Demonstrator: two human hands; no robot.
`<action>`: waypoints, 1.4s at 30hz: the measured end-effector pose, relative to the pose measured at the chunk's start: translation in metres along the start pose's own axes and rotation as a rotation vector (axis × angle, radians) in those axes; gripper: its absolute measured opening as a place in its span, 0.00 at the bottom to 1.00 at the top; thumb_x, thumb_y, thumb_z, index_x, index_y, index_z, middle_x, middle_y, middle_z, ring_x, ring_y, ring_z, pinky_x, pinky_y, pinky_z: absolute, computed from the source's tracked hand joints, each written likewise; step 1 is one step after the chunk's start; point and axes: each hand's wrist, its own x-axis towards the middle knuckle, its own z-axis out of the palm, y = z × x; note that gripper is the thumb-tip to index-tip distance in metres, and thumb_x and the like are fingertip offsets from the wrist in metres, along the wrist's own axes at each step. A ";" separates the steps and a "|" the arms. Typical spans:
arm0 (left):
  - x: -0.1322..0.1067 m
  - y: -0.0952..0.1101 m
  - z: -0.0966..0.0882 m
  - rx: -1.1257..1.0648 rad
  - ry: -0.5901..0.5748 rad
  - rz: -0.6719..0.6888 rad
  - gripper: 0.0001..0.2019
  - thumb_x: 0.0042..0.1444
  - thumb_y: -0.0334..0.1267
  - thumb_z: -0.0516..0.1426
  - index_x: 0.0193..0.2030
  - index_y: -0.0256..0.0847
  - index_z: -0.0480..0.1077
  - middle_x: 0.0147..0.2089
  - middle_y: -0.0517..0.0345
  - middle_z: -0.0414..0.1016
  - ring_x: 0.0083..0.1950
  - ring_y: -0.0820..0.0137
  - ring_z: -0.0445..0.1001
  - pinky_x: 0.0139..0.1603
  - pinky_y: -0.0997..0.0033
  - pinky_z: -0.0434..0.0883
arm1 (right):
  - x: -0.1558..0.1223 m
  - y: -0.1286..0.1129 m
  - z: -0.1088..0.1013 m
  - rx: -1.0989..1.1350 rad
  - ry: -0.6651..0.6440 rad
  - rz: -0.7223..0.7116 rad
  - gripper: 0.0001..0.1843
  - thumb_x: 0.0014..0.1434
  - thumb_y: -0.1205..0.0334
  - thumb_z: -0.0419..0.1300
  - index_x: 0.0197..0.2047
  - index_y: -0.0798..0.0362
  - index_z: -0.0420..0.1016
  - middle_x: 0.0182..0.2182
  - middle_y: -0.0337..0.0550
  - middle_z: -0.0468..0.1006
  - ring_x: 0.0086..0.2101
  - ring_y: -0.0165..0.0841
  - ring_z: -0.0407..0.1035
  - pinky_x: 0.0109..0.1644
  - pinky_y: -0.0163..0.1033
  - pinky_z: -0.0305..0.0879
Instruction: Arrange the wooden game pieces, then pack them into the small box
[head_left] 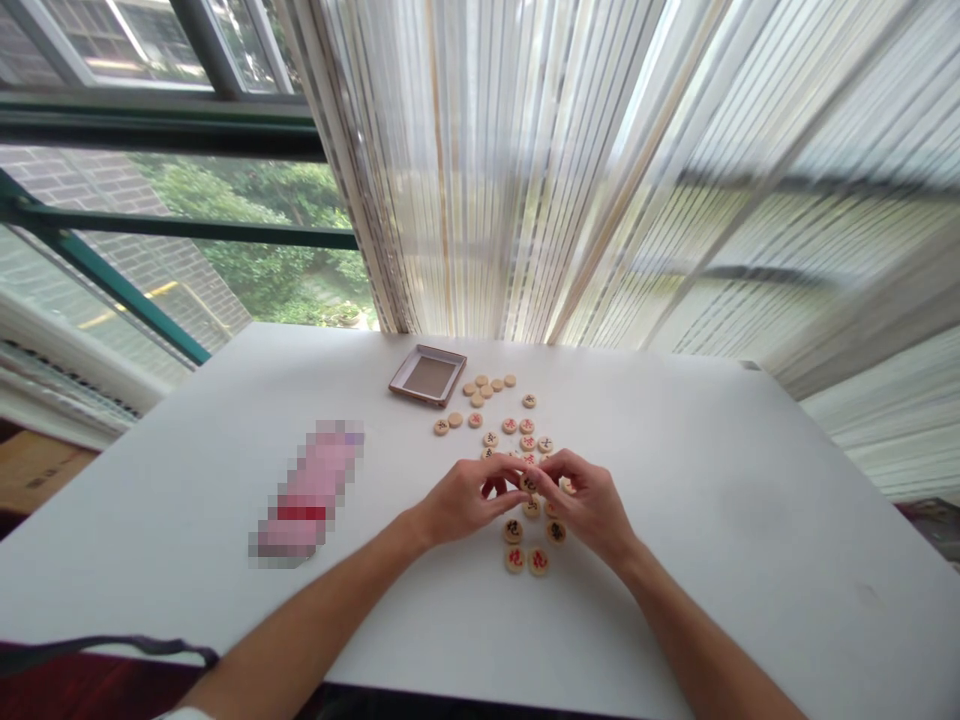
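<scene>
My left hand (466, 497) and my right hand (589, 500) meet over a group of xiangqi pieces, fingertips closed about one round wooden piece with a black character (529, 482). Thumbs and fingers of both hands press near its edges. Just below lie a black-marked piece (512, 531) and another black-marked piece (556, 531). Closer to me are two red-marked pieces, a left one (514, 559) and a right one (538, 562). Beyond my fingers sit more face-up pieces, among them a red-marked one (528, 442). My hands partly cover several pieces in the middle.
An open shallow square box (429, 377) rests toward the back of the white table (675, 430). Right of it lie several blank-side-up pieces (487, 391). A pixelated pink item (307, 490) is on the left. Striped curtains (510, 180) hang behind the table, beside an open window.
</scene>
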 end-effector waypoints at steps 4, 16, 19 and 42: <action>0.001 -0.002 0.000 -0.044 0.003 -0.003 0.16 0.59 0.41 0.63 0.54 0.41 0.74 0.40 0.53 0.82 0.30 0.74 0.73 0.30 0.75 0.67 | 0.000 0.002 -0.001 0.009 -0.009 0.001 0.11 0.64 0.53 0.62 0.34 0.51 0.75 0.25 0.38 0.77 0.26 0.29 0.69 0.30 0.33 0.66; 0.003 -0.004 -0.003 -0.121 0.080 -0.080 0.19 0.58 0.45 0.64 0.53 0.39 0.72 0.36 0.53 0.81 0.29 0.74 0.74 0.31 0.74 0.71 | -0.001 0.006 -0.002 0.083 -0.095 -0.055 0.11 0.65 0.62 0.59 0.50 0.49 0.75 0.41 0.44 0.80 0.39 0.35 0.76 0.45 0.40 0.73; 0.004 -0.005 -0.004 -0.162 0.082 -0.096 0.19 0.58 0.45 0.64 0.53 0.38 0.72 0.36 0.53 0.81 0.29 0.73 0.74 0.31 0.74 0.73 | -0.001 0.005 -0.001 0.105 -0.116 -0.064 0.14 0.64 0.63 0.60 0.53 0.48 0.74 0.43 0.44 0.80 0.40 0.35 0.75 0.46 0.41 0.73; 0.006 -0.007 -0.001 -0.337 0.033 -0.154 0.16 0.60 0.45 0.62 0.50 0.36 0.70 0.37 0.51 0.79 0.32 0.72 0.75 0.31 0.73 0.75 | -0.003 0.002 0.005 0.008 -0.078 -0.127 0.11 0.64 0.62 0.62 0.50 0.47 0.74 0.38 0.41 0.79 0.35 0.32 0.73 0.40 0.38 0.73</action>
